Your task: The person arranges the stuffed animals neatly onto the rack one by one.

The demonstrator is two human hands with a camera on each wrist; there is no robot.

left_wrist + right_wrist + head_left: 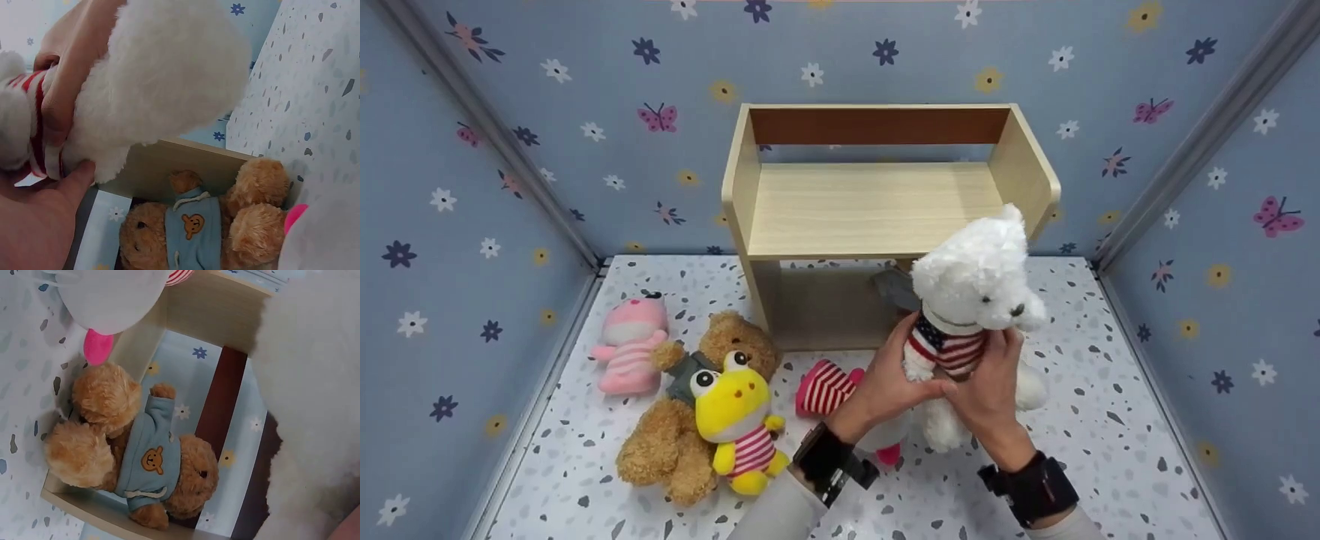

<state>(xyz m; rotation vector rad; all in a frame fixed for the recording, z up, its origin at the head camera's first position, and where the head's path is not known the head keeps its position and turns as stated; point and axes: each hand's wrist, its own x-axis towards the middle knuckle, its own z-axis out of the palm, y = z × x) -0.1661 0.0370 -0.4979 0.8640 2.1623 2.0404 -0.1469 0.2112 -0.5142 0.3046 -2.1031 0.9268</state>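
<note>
A white plush bear (971, 277) in a stars-and-stripes shirt is held up in front of the shelf. My left hand (894, 379) grips its body from the left, and my right hand (991, 386) grips it from the right, thumbs meeting at the front. The bear's fluffy head (180, 67) fills the upper middle of the left wrist view. In the right wrist view its white fur (320, 399) covers the right side, hiding most of the hand. Behind it, a brown teddy bear (149, 450) in a light blue hoodie lies in the shelf's lower compartment.
A two-level wooden shelf (877, 210) stands by the back wall. On the speckled table (562, 465) at left lie a pink plush (631, 349), a brown teddy (656, 442) and a yellow frog plush (735, 412). A pink-striped plush (823, 388) lies partly beneath my left arm.
</note>
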